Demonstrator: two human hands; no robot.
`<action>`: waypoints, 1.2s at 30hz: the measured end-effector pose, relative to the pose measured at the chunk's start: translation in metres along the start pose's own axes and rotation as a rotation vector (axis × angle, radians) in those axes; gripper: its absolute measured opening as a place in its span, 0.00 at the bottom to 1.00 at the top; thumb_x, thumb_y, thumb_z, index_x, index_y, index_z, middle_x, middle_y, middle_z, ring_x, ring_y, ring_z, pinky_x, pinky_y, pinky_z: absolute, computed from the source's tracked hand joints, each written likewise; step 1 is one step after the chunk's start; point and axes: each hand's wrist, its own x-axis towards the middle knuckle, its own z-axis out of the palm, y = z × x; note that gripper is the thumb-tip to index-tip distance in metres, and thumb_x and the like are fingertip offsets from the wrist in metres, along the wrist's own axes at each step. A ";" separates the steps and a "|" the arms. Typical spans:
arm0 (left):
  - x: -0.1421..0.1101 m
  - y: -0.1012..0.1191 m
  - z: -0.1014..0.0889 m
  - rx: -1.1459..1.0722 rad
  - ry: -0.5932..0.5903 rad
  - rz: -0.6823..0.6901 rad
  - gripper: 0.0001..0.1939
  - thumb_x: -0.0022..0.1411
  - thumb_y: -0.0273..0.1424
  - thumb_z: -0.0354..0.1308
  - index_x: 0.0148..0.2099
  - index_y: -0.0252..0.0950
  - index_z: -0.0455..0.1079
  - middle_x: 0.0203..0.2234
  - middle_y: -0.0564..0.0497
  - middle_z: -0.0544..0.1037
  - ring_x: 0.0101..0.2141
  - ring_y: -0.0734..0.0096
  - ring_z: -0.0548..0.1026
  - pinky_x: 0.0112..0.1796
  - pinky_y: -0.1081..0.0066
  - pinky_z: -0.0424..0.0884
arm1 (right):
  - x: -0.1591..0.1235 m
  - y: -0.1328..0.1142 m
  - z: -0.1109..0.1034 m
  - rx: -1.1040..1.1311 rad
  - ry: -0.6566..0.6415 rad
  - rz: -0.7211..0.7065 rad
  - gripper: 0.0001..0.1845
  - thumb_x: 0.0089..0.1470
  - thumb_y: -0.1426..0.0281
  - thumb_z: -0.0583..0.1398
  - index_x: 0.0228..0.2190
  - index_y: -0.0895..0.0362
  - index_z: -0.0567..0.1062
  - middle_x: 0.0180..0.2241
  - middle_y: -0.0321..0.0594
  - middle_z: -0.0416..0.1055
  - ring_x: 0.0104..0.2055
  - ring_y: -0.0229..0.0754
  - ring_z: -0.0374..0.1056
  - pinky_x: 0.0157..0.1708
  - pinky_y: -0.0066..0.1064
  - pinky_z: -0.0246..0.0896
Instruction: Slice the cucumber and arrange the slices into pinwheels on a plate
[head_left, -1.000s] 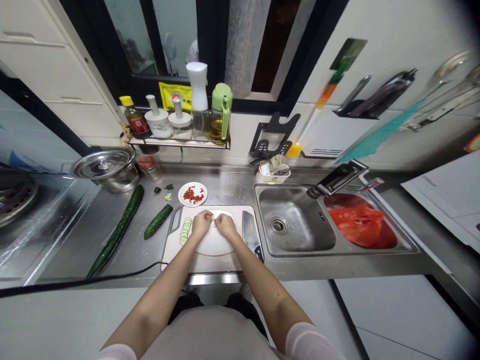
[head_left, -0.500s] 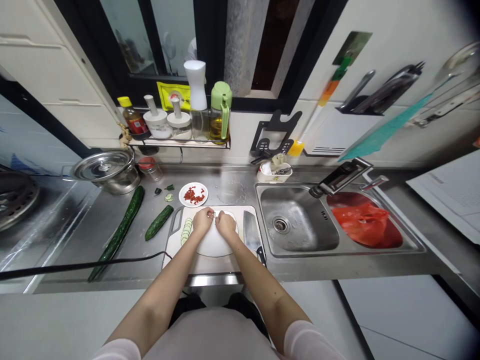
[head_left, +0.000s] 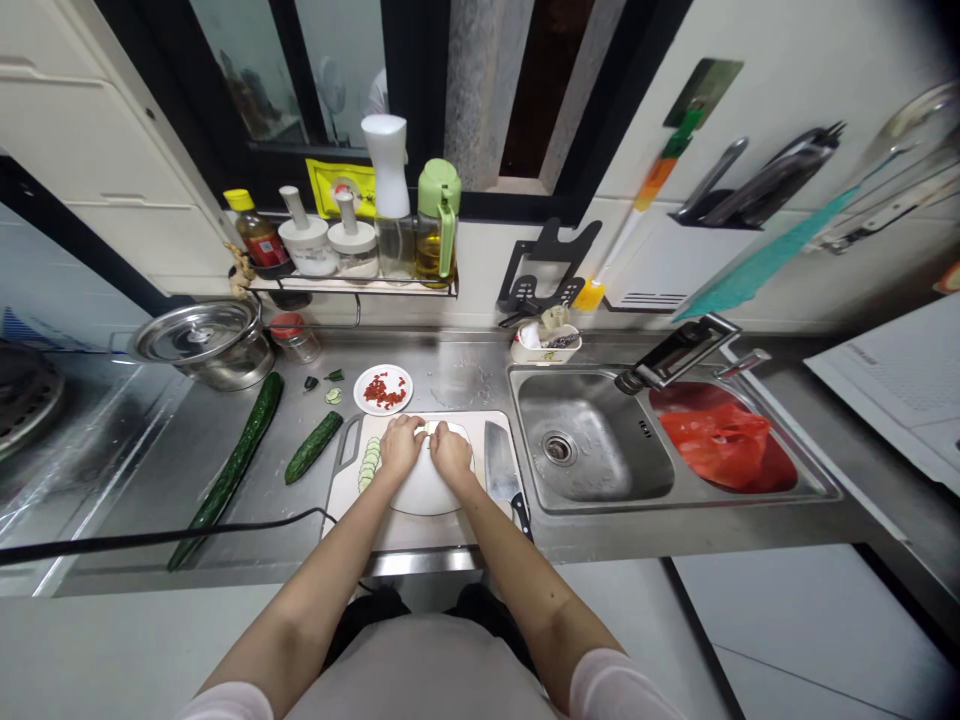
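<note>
My left hand [head_left: 401, 446] and my right hand [head_left: 451, 453] meet above the far part of a white plate [head_left: 426, 492]. Their fingers are closed around a small pale piece, perhaps a cucumber slice, too small to make out. The plate rests on a cutting board [head_left: 347, 495]. Left of the plate, a row of cucumber slices [head_left: 369, 464] lies overlapped on the board. A kitchen knife [head_left: 499, 460] lies on the board's right side, its black handle toward me. Just beyond the board stands a small white dish [head_left: 361, 401] with red bits [head_left: 384, 391].
A cut cucumber [head_left: 313, 447] and a long whole cucumber [head_left: 229, 468] lie to the left, with a dark cable [head_left: 187, 530] crossing there. Behind them stands a lidded steel pot [head_left: 225, 365]. The sink [head_left: 600, 440] is at the right. A shelf of bottles [head_left: 437, 225] hangs behind.
The whole view has shifted slightly. My left hand has turned a little, its back more toward me; both hands stay together over the plate. Nothing else has moved.
</note>
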 end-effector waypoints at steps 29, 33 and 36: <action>-0.001 0.002 -0.001 0.008 -0.042 -0.004 0.14 0.63 0.31 0.53 0.48 0.44 0.74 0.45 0.47 0.75 0.48 0.61 0.68 0.47 0.65 0.65 | -0.006 0.005 0.012 -0.189 -0.015 -0.182 0.19 0.66 0.69 0.44 0.52 0.55 0.67 0.42 0.48 0.75 0.44 0.45 0.71 0.40 0.31 0.62; -0.001 0.002 -0.001 0.007 -0.046 -0.012 0.14 0.63 0.32 0.53 0.48 0.43 0.74 0.45 0.47 0.75 0.49 0.61 0.68 0.47 0.65 0.65 | -0.007 0.003 0.008 -0.184 -0.026 -0.174 0.19 0.65 0.71 0.44 0.52 0.55 0.67 0.41 0.48 0.75 0.44 0.45 0.71 0.40 0.31 0.61; -0.002 0.002 -0.001 -0.005 -0.032 -0.012 0.13 0.63 0.32 0.52 0.48 0.43 0.74 0.45 0.47 0.76 0.49 0.60 0.68 0.47 0.65 0.65 | -0.009 0.003 0.004 -0.162 -0.019 -0.168 0.19 0.66 0.69 0.44 0.52 0.56 0.67 0.40 0.49 0.75 0.43 0.46 0.72 0.39 0.31 0.61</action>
